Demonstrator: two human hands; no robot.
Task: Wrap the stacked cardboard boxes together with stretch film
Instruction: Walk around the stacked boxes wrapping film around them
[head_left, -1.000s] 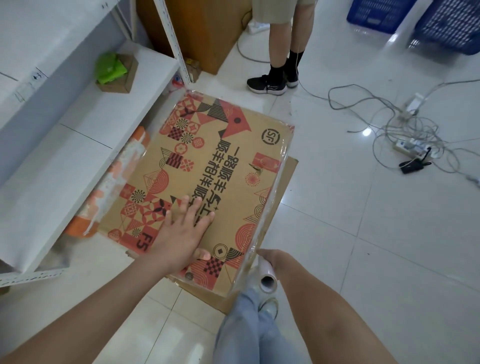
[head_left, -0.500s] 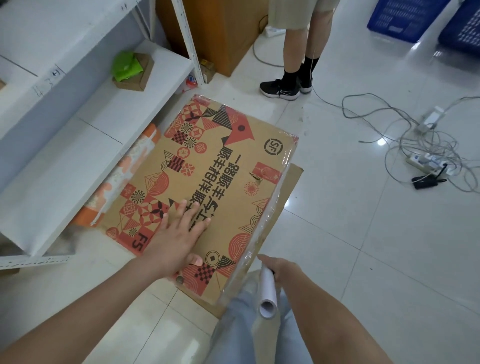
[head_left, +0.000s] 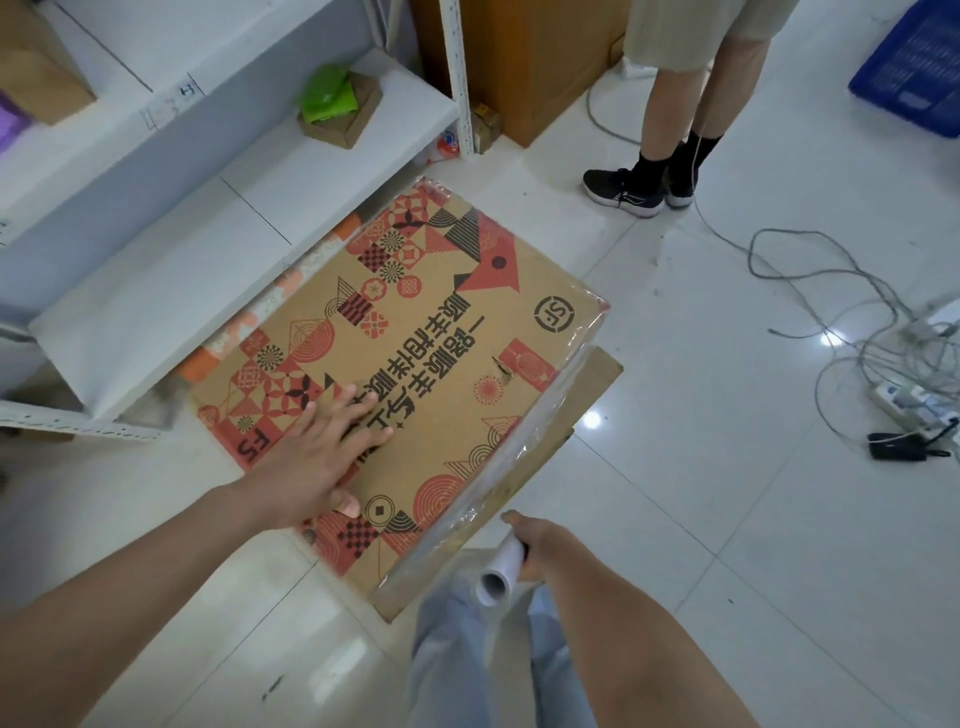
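Boxes (head_left: 431, 364): two stacked; film roll (head_left: 498, 571): one.

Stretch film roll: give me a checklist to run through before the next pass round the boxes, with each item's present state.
1. Right hand grips the stretch film roll: ok.
2. Left hand presses flat on the top box: ok.
3. Film runs taut from roll to box edge: ok.
4. Boxes squarely stacked: not ok, the plain cardboard underneath juts out.
5. Film under the stack: cannot tell.
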